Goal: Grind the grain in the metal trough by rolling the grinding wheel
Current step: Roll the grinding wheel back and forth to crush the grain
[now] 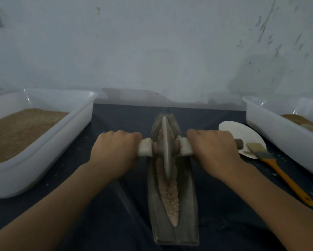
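Both sets of fingers are curled down over the cross-handle of the grinding wheel, with only knuckles and backs of the hands showing. The left hand [115,149] grips the pale wrapped section of the handle [145,147] on its side of the disc, and the right hand [213,147] grips the matching wrap on the other side, where the dark bare end of the handle sticks out past the hand.

Between the fists, the grinding wheel [166,147] stands upright on its thin edge in the groove of the metal trough [185,211], towards the far end. The grain [170,194] lies along the groove, whole kernels beside the disc and a paler, crushed-looking trail running back towards the person.

The wheel looks like solid metal or stone, so it is probably heavy and rigid, doing most of the crushing by its own weight. The narrow rim could tip sideways, so an even hold on both wraps, close to the disc, seems the right one. The wraps likely stop slipping.

The trough sits on a dark cloth-covered table [224,205]. A white plastic tub [83,113] of brown grain stands to the left, another tub [257,113] to the right, with a paper plate [231,129] and an orange-handled brush [279,171] between.
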`<state>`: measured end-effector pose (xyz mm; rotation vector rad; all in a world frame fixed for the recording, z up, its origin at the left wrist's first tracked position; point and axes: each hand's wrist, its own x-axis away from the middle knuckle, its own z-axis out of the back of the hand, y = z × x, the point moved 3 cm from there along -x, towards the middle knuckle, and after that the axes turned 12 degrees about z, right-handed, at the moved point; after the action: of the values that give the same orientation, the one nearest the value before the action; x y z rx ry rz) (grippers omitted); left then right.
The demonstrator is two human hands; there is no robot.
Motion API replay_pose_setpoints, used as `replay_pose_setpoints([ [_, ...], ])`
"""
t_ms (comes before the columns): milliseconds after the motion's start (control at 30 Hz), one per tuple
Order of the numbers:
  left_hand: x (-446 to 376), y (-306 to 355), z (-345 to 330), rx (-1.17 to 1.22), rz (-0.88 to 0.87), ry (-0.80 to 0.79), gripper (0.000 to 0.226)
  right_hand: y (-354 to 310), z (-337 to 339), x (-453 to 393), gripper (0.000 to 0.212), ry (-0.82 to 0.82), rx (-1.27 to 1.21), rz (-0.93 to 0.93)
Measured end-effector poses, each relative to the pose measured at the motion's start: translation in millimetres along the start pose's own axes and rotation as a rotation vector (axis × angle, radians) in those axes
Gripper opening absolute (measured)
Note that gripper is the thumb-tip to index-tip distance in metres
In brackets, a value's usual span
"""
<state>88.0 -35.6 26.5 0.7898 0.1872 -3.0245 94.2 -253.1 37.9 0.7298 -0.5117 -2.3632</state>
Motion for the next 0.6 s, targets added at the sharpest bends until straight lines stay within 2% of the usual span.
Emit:
replay_pose_setpoints([
  [267, -34, -1, -24, 0.053, 0.052, -0.039, 0.021, 16, -11, -40, 0.034, 0.055, 0.048, 0.001],
  [400, -14, -1, -4, -0.013, 0.001, -0.128, 0.019, 5, 2, -12, 0.029, -0.026, -0.081, 0.035],
  [500, 12, -6, 13, -0.004, -0.059, -0.237, 0.023, -7, 25, 21, 0.044, 0.064, -0.151, 0.059],
  [600, 26, -9, 24, -0.038, -0.072, -0.225, 0.028, -11, 32, 37, 0.047, 0.115, -0.145, 0.090],
])
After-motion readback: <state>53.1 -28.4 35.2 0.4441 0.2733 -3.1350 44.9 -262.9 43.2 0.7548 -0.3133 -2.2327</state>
